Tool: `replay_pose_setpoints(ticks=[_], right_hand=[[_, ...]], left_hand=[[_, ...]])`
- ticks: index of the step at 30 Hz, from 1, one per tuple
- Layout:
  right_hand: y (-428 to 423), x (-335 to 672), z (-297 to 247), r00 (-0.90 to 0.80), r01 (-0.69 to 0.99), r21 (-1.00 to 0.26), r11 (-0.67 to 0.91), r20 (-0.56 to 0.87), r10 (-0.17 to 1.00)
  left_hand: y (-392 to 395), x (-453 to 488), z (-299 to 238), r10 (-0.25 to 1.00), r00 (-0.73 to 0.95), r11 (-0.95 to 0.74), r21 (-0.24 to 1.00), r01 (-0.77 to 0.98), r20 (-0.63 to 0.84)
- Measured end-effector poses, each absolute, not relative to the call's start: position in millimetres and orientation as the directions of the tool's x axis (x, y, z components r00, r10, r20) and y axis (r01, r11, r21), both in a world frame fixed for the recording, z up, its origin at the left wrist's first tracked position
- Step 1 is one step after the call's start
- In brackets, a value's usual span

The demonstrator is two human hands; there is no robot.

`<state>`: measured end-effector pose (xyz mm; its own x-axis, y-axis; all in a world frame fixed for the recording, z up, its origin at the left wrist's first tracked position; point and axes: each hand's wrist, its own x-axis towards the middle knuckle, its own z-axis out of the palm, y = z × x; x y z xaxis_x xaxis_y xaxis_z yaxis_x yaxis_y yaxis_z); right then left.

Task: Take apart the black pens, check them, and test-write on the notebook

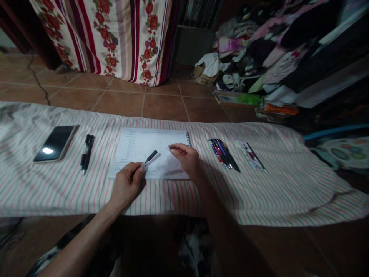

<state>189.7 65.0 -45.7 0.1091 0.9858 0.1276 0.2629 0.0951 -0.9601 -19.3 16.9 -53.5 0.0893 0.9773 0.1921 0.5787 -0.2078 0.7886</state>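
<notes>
Left hand (128, 180) pinches a pen (151, 155) over a notebook (127, 140).
The left fingers close on the pen's pale end, its dark end pointing up and away; the right hand's (187, 157) fingers are narrowed, but whether they grip anything is too small to tell. The pen looks light, stiff and smooth, apt to roll, so mid-barrel seems the surest hold. The notebook lies beneath on a cloth-covered counter (288, 173), other pens (223, 154) to both sides, a phone (56, 143) far left.
</notes>
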Motion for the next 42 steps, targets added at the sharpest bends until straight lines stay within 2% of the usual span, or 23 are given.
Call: replay_pose_setpoints(ticks=[5, 12, 19, 27, 33, 42], right_hand=[[61.4, 186.7, -37.3, 0.060, 0.177, -0.978, 0.111, 0.124, 0.991], [54.8, 185.0, -28.7, -0.060, 0.209, -0.954, 0.215, 0.207, 0.977], [53.4, 182.9, -27.4, -0.050, 0.117, -0.984, 0.132, 0.127, 0.991], [52.5, 178.6, -24.9, -0.046, 0.078, -0.992, 0.102, 0.098, 0.994], [51.9, 174.7, -22.8, -0.072, 0.081, -0.989, 0.121, 0.115, 0.991], [49.5, 169.9, -23.4, -0.115, 0.093, -0.984, 0.149, 0.138, 0.984]], left_hand=[[17.6, -23.2, -54.6, 0.972, 0.112, -0.233, 0.781, 0.579, 0.207], [17.9, -24.3, -49.4, 0.961, 0.139, -0.275, 0.776, 0.568, 0.239], [15.8, -29.9, -53.7, 0.946, 0.154, -0.321, 0.766, 0.557, 0.284], [15.2, -35.8, -58.8, 0.937, 0.136, -0.341, 0.759, 0.554, 0.322], [14.3, -39.7, -56.1, 0.916, 0.138, -0.390, 0.757, 0.524, 0.377], [12.9, -43.4, -54.4, 0.916, 0.150, -0.392, 0.752, 0.529, 0.372]])
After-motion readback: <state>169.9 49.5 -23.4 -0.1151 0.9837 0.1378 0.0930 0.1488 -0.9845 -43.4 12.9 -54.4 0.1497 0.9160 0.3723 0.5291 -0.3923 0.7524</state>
